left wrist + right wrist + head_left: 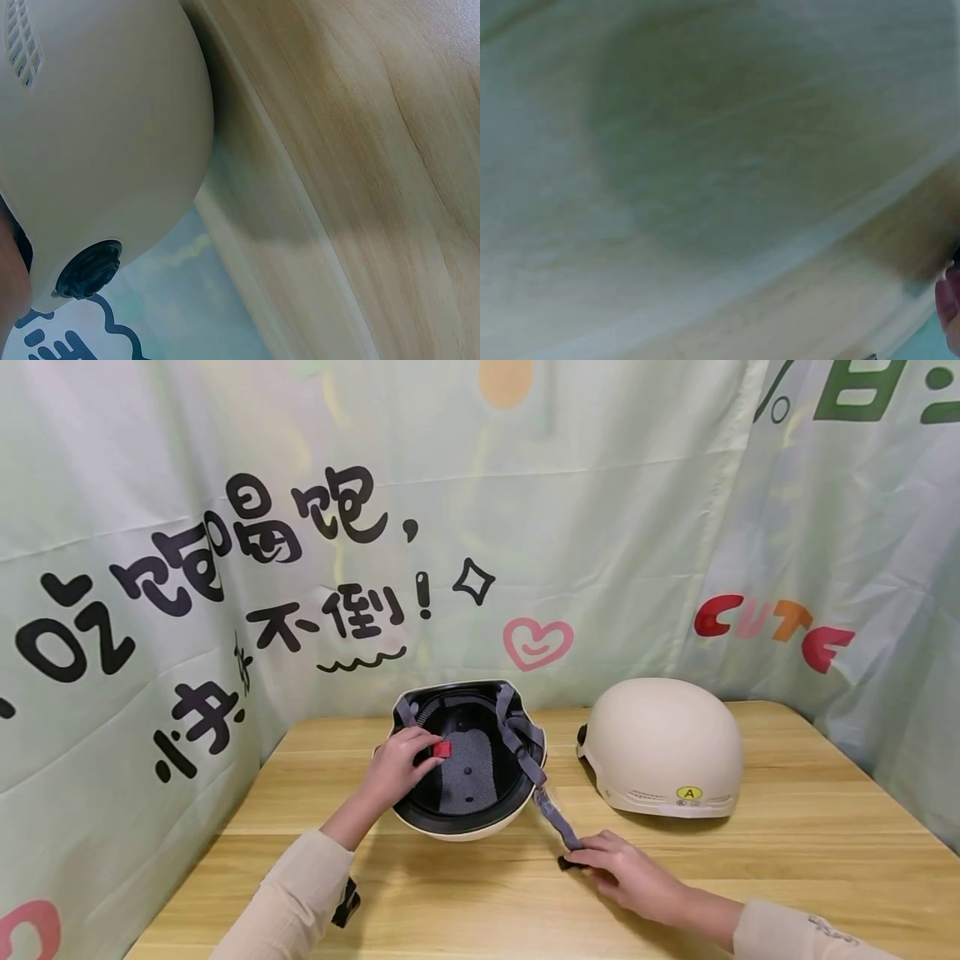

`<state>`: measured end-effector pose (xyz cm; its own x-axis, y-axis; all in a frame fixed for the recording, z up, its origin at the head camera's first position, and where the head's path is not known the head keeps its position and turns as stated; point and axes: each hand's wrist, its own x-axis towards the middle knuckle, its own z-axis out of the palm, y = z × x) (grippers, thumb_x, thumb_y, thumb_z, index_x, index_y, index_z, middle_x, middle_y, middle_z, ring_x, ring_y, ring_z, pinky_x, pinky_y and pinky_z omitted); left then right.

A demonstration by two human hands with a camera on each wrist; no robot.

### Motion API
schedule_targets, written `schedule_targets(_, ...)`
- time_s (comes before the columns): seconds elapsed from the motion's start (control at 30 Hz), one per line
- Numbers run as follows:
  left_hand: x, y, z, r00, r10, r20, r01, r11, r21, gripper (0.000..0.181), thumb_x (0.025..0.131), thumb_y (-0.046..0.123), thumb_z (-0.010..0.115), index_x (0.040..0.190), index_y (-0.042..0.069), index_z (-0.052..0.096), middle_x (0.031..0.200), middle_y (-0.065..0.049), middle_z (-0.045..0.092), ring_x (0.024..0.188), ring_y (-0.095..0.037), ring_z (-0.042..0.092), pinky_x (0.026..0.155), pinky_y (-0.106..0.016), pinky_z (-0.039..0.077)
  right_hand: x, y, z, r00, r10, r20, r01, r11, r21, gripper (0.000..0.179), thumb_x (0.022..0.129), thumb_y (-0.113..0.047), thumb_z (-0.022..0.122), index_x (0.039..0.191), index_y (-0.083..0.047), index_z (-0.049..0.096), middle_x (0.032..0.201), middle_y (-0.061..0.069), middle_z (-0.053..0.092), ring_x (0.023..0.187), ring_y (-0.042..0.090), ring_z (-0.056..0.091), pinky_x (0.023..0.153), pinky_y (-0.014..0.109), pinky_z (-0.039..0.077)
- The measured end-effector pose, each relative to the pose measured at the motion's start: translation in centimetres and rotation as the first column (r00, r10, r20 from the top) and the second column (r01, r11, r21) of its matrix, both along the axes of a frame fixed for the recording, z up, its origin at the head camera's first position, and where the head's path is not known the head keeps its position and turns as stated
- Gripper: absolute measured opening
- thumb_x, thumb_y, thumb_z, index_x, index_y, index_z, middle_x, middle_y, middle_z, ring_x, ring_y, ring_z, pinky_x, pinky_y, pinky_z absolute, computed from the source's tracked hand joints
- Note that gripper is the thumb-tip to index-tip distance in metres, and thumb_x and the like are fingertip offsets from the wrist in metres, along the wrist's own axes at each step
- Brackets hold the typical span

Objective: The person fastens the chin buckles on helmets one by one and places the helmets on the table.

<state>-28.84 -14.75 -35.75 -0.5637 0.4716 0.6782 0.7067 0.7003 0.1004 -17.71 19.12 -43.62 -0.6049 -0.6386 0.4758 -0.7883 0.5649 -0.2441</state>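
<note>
An upturned cream helmet (461, 837) lies on the table with its black lining (468, 777) facing up. My left hand (401, 764) reaches over its left rim and pinches a small red piece (442, 749) between thumb and fingertips. In the left wrist view, the helmet's outer shell (112, 135) fills the left side, with a black round fitting (88, 270) low on it. A grey strap (555, 817) runs from the helmet's right side to a black buckle (572, 862), which my right hand (630, 872) pinches at the table. Fingers (949, 307) show at the right wrist view's edge.
A second cream helmet (667, 752) stands dome up at the right, bearing a yellow "A" sticker (688, 793). Behind the wooden table (465, 902) hangs a printed cloth (615, 552). A black object (347, 904) shows beside the left sleeve.
</note>
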Motion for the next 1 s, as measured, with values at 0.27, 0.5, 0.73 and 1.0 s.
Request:
schedule_targets(0.27,0.1,0.0,0.0,1.000,0.006,-0.001,-0.006,1.000,-0.004,0.026,0.071,0.013,0.079,0.094,0.006,0.072,0.089,-0.005,0.067,0.083,-0.021,0.063,0.072,-0.036,0.053,0.2,0.2,0.3,0.999,0.048,-0.012,-0.048,0.999,0.007,0.040,0.069,0.007,0.072,0.103,-0.014,0.068,0.094,-0.001,0.064,0.085,0.010,0.061,0.068,0.023,0.054)
schedule_targets(0.5,0.1,0.0,0.1,1.000,0.004,0.011,-0.004,1.000,-0.002,0.026,0.071,0.012,0.079,0.095,0.005,0.072,0.089,-0.005,0.067,0.083,-0.021,0.063,0.071,-0.036,0.054,0.1,-0.1,0.7,0.989,0.087,-0.121,-0.094,0.994,-0.048,0.035,0.064,0.005,0.076,0.093,-0.012,0.068,0.088,-0.003,0.066,0.078,0.006,0.061,0.067,0.012,0.049)
schedule_targets(0.73,0.1,0.0,0.2,1.000,-0.007,-0.011,0.007,1.000,0.001,0.025,0.071,0.013,0.079,0.095,0.006,0.072,0.089,-0.005,0.067,0.085,-0.021,0.062,0.072,-0.036,0.053,-0.3,-0.7,2.3,0.987,0.093,-0.133,-0.110,0.986,-0.127,0.035,0.062,0.009,0.072,0.092,-0.009,0.066,0.087,0.002,0.068,0.074,0.008,0.062,0.065,0.007,0.048)
schedule_targets(1.0,0.0,0.1,0.3,0.999,-0.020,-0.028,0.021,1.000,0.010,0.029,0.069,0.014,0.080,0.094,0.004,0.072,0.089,-0.006,0.069,0.086,-0.023,0.063,0.075,-0.037,0.053,-0.8,-1.6,4.8,0.994,0.056,-0.099,-0.076,0.975,-0.209,0.025,0.069,0.007,0.070,0.088,-0.009,0.067,0.079,0.002,0.070,0.062,-0.006,0.050,0.051,0.006,0.039)
